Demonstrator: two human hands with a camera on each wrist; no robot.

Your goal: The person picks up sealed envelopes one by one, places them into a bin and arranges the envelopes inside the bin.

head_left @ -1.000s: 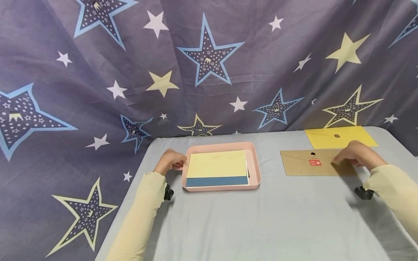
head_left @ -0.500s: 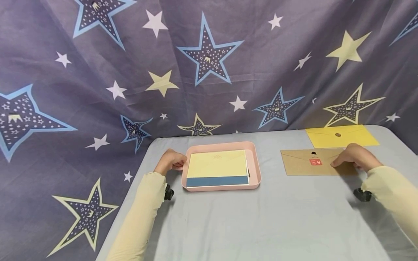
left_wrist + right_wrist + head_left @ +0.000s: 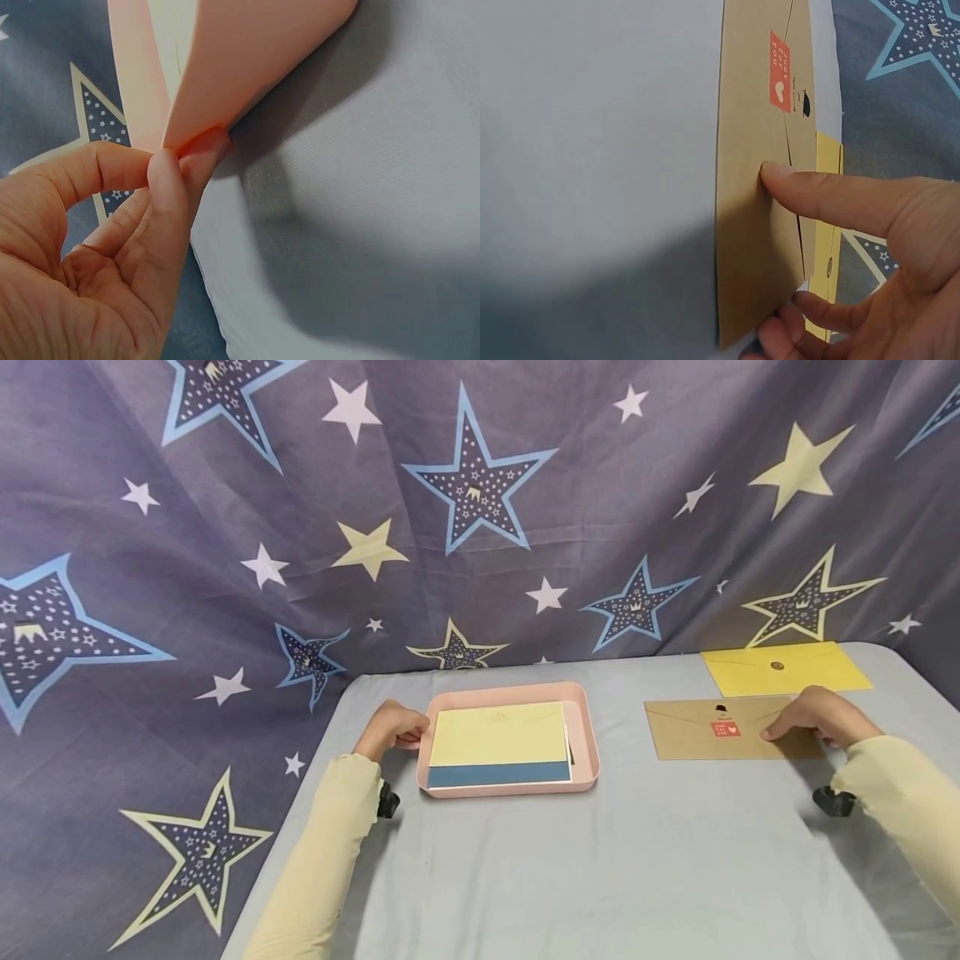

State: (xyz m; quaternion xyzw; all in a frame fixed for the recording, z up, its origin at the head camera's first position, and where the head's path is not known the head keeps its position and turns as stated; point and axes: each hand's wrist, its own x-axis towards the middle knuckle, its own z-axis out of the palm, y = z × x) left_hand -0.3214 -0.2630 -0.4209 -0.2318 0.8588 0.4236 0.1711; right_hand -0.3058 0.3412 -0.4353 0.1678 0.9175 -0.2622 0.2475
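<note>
My left hand (image 3: pixel 392 727) pinches the left rim of a pink tray (image 3: pixel 587 756), thumb on one side of the wall and fingers on the other, as the left wrist view (image 3: pixel 112 247) shows. In the tray lie a pale yellow envelope (image 3: pixel 498 735) and, showing below it, a blue one (image 3: pixel 498 773) with white edges under it. At the right, my right hand (image 3: pixel 821 718) holds the right end of a brown envelope (image 3: pixel 686 727). Its thumb presses on top, and the other fingers are curled at the end edge (image 3: pixel 780 334), partly hidden. The envelope bears a red heart sticker (image 3: pixel 780 71).
A bright yellow envelope (image 3: pixel 817 668) with a dark round seal lies behind the brown one, at the table's far right. The table (image 3: pixel 600 877) has a pale grey-blue cloth. A star-patterned curtain (image 3: pixel 585 510) hangs along the back and left side.
The head view has tilted slightly, so everything on the right sits a little higher. Relative to the brown envelope, my right hand has shifted slightly nearer me. My left hand stays on the tray rim.
</note>
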